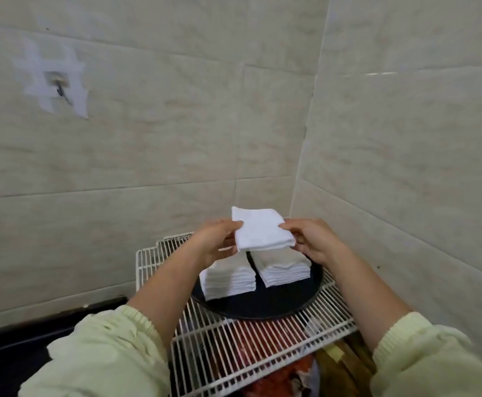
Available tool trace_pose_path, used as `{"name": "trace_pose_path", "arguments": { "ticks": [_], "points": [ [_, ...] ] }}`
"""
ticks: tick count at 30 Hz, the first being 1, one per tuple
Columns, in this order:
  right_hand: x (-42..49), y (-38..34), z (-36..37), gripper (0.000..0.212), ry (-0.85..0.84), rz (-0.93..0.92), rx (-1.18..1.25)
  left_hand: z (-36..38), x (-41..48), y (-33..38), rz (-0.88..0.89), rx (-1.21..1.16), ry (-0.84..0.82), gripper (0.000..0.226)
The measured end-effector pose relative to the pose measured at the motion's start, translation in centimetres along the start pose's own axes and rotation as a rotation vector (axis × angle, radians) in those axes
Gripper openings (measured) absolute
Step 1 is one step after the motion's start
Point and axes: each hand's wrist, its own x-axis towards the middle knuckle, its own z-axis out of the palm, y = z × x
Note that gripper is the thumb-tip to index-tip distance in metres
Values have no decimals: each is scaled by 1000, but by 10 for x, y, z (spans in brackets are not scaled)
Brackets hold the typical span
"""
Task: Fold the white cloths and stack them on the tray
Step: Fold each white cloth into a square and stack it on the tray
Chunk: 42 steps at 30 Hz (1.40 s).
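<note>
A folded white cloth (261,229) is held in the air above the round black tray (265,306). My left hand (219,239) pinches its left edge and my right hand (312,239) pinches its right edge. Two stacks of folded white cloths stand on the tray under it: the left stack (228,279) and the right stack (284,269), side by side with a narrow gap between them. My hands hide the back of both stacks.
The tray rests on a white wire rack (262,348) in a tiled corner. Red and brown things (262,336) lie under the rack. A dark counter edge (33,330) runs at the lower left. A taped hook (59,87) hangs on the left wall.
</note>
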Motion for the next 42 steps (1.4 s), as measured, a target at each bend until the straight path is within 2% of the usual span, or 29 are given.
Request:
{"name": "trace_pose_path", "arguments": {
  "ticks": [8,12,14,20,31,37,42],
  "points": [
    [54,-1,-54,20,100,-2,-13,57,47,-7,-6,48,29,3],
    [65,14,-70,19,116,39,-30,69,62,-19,-24,46,2,17],
    [69,22,-75,17,109,62,-37,73,67,-26,-33,87,2,15],
    [75,42,-72,9,52,99,-135,67,74,-36,-48,233,82,5],
    [78,46,-67,7,57,42,-268,66,72,-38,-7,224,152,3],
    [71,50,-64,8,45,19,-425,64,73,-46,12,322,224,20],
    [72,54,-63,8,99,-98,-533,61,76,-47,58,425,255,35]
  ]
}}
